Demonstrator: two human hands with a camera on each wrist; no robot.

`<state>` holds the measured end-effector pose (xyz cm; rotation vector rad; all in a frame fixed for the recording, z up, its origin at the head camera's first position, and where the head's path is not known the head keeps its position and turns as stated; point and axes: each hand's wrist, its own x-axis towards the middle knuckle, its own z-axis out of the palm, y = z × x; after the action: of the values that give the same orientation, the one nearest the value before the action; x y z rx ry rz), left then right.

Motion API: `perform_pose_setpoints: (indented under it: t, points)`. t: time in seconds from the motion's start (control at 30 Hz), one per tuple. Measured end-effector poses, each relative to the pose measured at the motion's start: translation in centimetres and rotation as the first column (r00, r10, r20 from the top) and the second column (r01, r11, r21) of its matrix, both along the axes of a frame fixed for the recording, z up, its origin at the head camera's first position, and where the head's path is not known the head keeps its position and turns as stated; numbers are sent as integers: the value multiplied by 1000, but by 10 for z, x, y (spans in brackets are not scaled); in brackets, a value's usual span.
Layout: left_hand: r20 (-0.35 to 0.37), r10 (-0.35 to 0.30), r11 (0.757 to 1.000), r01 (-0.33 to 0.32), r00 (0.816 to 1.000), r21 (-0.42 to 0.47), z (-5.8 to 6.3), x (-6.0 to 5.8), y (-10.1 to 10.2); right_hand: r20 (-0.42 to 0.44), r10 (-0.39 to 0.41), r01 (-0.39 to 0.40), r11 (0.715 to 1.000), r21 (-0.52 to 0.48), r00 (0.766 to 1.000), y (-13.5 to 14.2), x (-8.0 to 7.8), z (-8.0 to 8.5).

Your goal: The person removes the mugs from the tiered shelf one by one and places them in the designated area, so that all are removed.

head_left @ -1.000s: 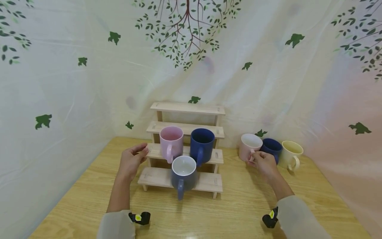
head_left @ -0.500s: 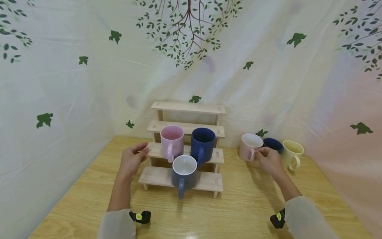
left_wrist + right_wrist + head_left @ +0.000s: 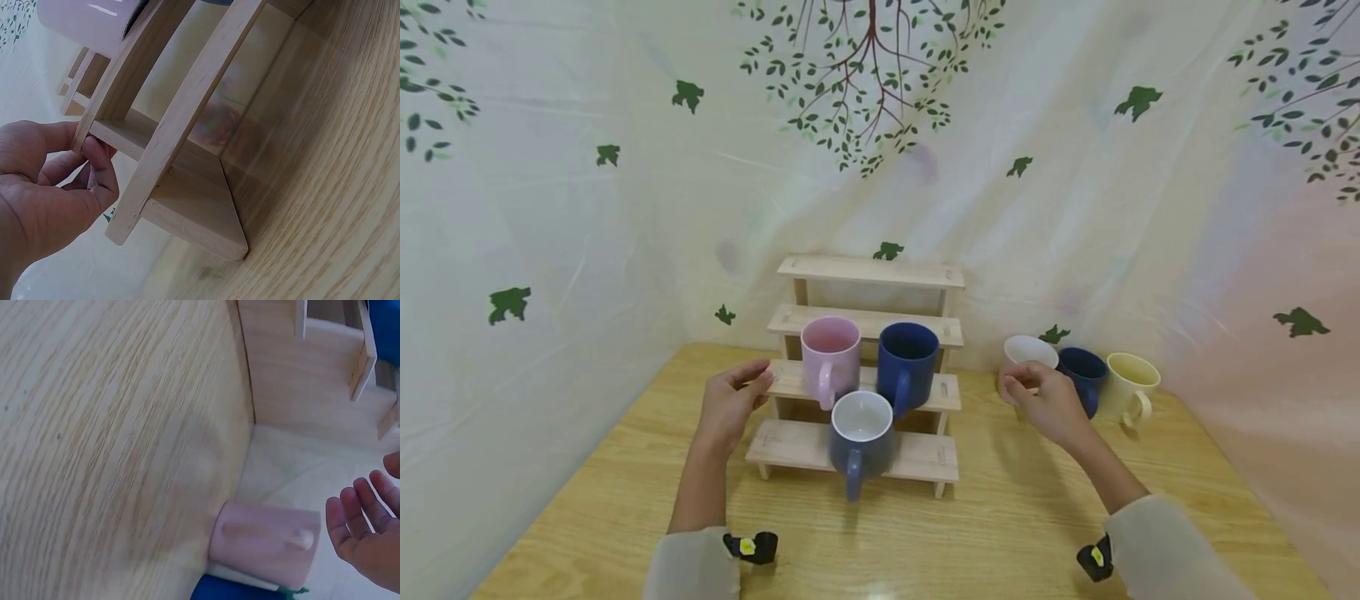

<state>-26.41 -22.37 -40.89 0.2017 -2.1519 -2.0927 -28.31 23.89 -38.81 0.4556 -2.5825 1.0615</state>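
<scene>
My left hand point(image 3: 728, 412) pinches the left end of a board of the stepped wooden shelf point(image 3: 790, 450), its thumb below and fingers at the edge in the left wrist view. My right hand point(image 3: 1052, 407) is raised in front of the pale pink mug point(image 3: 265, 540), with nothing in its loosely bent fingers. In the right wrist view a gap separates the fingertips from that mug. A lilac-pink mug point(image 3: 831, 358) and a dark blue mug point(image 3: 907, 367) stand on the second step up. On the lowest step is a grey-blue mug point(image 3: 861, 446) with a white inside.
Beside the pale pink mug, at the table's back right, stand another dark blue mug point(image 3: 1081, 375) and a yellow mug point(image 3: 1127, 387). A leaf-printed cloth point(image 3: 625, 233) hangs behind and around the wooden table point(image 3: 985, 533).
My right hand has let go of the pale pink mug's handle and moved slightly left, in front of it. The mug stays put. My left hand keeps its hold on the shelf.
</scene>
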Motion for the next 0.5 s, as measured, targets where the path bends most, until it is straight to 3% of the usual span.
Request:
perform_pose_setpoints:
  t: [0.23,0.5]
  points:
    - [-10,-1,1000,1,1000,4,-2,-2,0,16,155,-154,987,-40,988,-25,11,5]
    - [1,7,1000,-7,1000,5,-1,-2,0,5,250,-249,967,-52,968,-52,25,16]
